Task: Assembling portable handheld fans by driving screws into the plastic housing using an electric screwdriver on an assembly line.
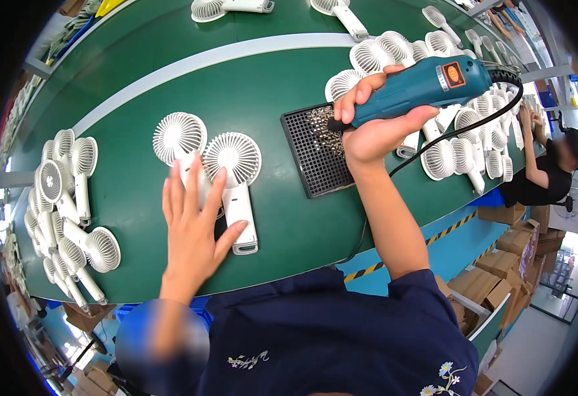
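Left fan pile (97, 249): handheld fans are heaped; whether they are finished cannot be told.
Middle fans (233, 158): two are laid side by side on the green table (289, 244); fastening is judged unfinished.
Left hand (193, 234): spread open over their handles.
Black tray (305, 148): screws (322, 129) are left in it.
Right hand (381, 132): wrapped around the teal electric screwdriver (421, 89), held off the fans.
Right fan pile (439, 158): many are set down, probably awaiting handling.

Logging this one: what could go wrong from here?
The right hand holds the teal power tool near the black tray; a knock might scatter its small metal parts. The tool's cord, seen across the right-side fans, could snag one. The left hand, over two adjacent white fans, might nudge them together.
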Demonstrator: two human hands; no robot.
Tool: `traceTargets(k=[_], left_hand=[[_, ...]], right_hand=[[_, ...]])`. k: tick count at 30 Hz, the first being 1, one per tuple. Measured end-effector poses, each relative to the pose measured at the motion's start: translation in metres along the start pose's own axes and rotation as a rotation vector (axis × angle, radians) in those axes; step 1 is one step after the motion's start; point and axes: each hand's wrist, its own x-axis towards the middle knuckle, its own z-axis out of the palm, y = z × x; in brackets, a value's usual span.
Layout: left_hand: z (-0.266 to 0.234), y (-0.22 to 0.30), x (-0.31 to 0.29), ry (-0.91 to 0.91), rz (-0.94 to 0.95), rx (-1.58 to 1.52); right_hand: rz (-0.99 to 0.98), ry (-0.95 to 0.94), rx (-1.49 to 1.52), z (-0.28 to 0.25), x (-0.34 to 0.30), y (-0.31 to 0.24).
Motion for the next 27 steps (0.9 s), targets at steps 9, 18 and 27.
traceTargets(k=[9, 18, 27], left_hand=[[0.015, 0.046, -0.004, 0.179, -0.046, -0.211], [0.024, 0.046, 0.020, 0.520, 0.201, -0.477], [0.019, 0.045, 0.005, 0.404, 0.095, -0.601]], right_hand=[[0.084, -0.072, 0.432, 0.011, -0.026, -0.047], [0.153, -0.292, 0.385, 0.029, -0.065, -0.063], [0.182, -0.282, 0.442, 0.030, -0.077, -0.065]])
